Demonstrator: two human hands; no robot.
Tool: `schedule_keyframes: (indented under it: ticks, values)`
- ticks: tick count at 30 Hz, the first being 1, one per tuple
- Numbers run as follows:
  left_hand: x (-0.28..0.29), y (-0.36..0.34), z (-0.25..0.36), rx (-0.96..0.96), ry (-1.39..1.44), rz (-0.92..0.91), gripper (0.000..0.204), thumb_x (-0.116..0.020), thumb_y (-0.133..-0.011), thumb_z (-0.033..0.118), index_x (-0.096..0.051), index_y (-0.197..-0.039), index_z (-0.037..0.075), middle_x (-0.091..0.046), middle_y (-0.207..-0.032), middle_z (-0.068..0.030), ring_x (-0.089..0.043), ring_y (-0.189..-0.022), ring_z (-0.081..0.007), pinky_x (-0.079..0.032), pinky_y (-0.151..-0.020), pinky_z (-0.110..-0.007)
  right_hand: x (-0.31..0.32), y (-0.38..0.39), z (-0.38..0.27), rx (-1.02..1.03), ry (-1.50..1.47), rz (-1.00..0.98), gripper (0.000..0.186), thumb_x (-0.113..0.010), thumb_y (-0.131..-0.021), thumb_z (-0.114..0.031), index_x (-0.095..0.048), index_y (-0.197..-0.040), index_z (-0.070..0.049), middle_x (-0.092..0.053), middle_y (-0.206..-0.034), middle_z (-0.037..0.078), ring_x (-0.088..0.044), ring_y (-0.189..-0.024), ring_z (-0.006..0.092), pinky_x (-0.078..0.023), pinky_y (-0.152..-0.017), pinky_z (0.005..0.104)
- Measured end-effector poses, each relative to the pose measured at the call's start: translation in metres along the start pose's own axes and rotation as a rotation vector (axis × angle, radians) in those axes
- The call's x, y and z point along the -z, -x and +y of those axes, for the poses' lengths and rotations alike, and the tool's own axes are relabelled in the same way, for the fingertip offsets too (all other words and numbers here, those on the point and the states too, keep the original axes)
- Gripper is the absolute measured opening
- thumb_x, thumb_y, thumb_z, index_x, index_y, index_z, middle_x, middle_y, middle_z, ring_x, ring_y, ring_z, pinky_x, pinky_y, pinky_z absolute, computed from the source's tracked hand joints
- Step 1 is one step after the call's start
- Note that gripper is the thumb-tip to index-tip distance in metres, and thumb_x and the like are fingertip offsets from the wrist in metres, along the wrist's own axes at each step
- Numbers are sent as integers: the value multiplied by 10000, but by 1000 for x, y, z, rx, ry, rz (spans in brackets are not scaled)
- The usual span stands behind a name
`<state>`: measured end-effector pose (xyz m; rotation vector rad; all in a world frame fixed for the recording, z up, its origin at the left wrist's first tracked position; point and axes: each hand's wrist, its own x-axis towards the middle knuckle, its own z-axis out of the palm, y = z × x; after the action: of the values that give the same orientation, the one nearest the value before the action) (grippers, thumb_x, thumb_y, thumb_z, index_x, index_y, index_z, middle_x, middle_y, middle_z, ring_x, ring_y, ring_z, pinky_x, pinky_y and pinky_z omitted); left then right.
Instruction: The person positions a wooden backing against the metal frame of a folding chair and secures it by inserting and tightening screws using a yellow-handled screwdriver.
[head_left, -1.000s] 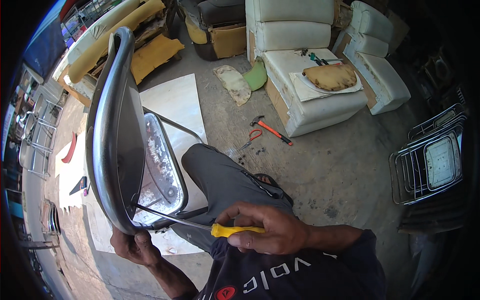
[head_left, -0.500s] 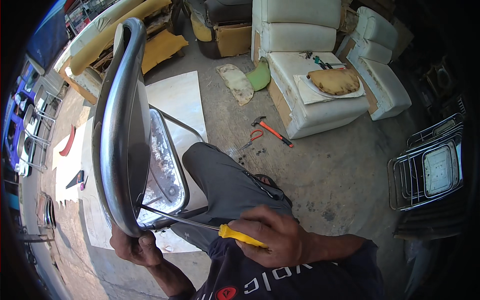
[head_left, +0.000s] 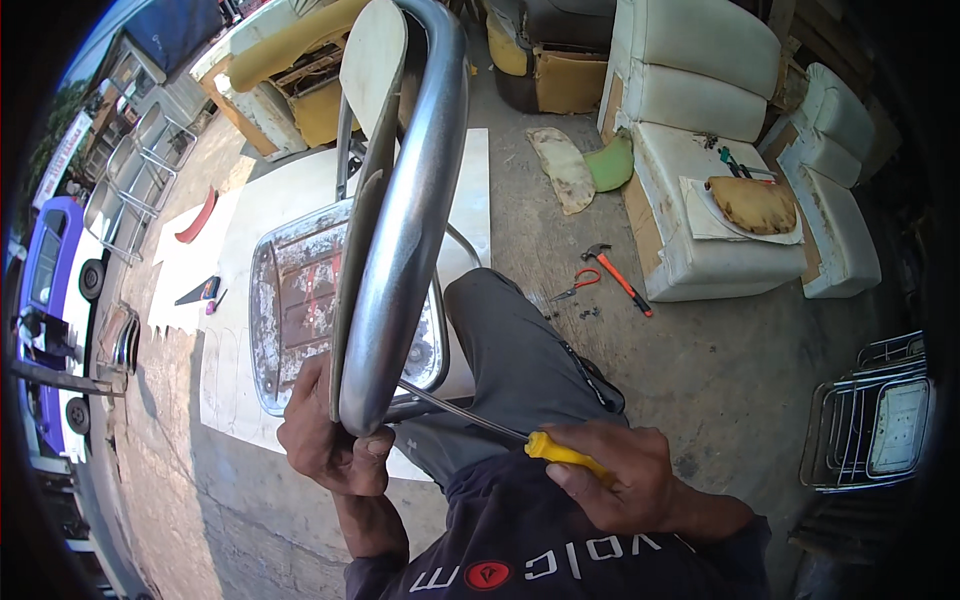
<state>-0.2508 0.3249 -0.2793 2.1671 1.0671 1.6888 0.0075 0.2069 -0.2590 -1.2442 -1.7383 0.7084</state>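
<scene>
gripping a chair point(head_left: 420, 200) in the left hand point(head_left: 335, 440) and a screwdriver point(head_left: 568, 457) in the right hand point(head_left: 625, 480)

the left hand is clamped on the low, near end of the chair's back, fingers on its left side and thumb at the bottom bend of the tube. the chair's back rises from that hand toward the upper edge of the view. the right hand is closed round the yellow handle of the screwdriver, whose steel shaft runs left and up to the chair; it goes out of sight behind the tube, so i cannot tell what the tip touches.

white letters run across the front of the dark shirt point(head_left: 520, 490), with a round red badge point(head_left: 487, 575) set among them. a sign point(head_left: 62, 158) at the far left carries writing too, small and skewed.

the chair has a thick, shiny, rounded metal tube along its back, and a thin, pale board point(head_left: 372, 65) lies along the tube's left side. its seat point(head_left: 300, 300) is a round-cornered metal pan, patchy white and brown with some reddish marks, above a white sheet point(head_left: 228, 390) on the concrete floor point(head_left: 720, 370). right of the person's knee, red-handled scissors point(head_left: 580, 284) lie near a hammer point(head_left: 622, 283) with an orange and black handle. beyond them stands a worn white armchair point(head_left: 690, 60).
</scene>
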Motion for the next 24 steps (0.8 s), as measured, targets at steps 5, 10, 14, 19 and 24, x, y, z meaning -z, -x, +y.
schedule_keyframes:
  ticks: [5, 10, 14, 19, 24]
  values:
    - [6, -2, 0, -47, -12, -34, 674, -751, -838, 474, -693, -1104, -142, -726, -894, -243, -715, -815, -398, -564, -800, -473, 2, -13, -9, -176, -144, -25, 316, -753, -880, -121, -668, -1145, 30, -681, -933, 140, -715, -816, 233, -575, -768, 331]
    - [5, -9, -2, -134, 21, -68, 626, -745, -850, 434, -691, -1143, -116, -737, -989, -259, -732, -872, -405, -577, -795, -439, 0, -4, 3, 190, 291, 65, 275, -766, -861, -94, -681, -1098, 16, -667, -919, 125, -663, -664, 131, -553, -596, 277]
    - [5, -10, -6, -157, 48, -91, 614, -742, -855, 407, -678, -1163, -120, -732, -1015, -265, -733, -901, -408, -581, -807, -426, 17, -6, -6, -622, -618, -191, 286, -754, -870, -78, -664, -1116, 39, -709, -1029, 142, -709, -778, 150, -573, -681, 266]
    - [5, -11, -7, -161, 75, -86, 605, -760, -830, 364, -670, -1182, -120, -725, -1063, -264, -726, -962, -412, -581, -837, -434, -6, -3, -5, 39, 161, 33, 331, -748, -835, -58, -663, -1141, 35, -711, -1004, 160, -730, -846, 199, -586, -690, 290]
    - [10, -12, -6, -150, 137, -112, 604, -785, -808, 328, -665, -1205, -111, -724, -1069, -258, -725, -943, -405, -579, -841, -436, -8, -3, -1, 128, 230, 67, 297, -710, -854, -45, -680, -1131, 59, -707, -932, 158, -662, -619, 160, -541, -574, 285]
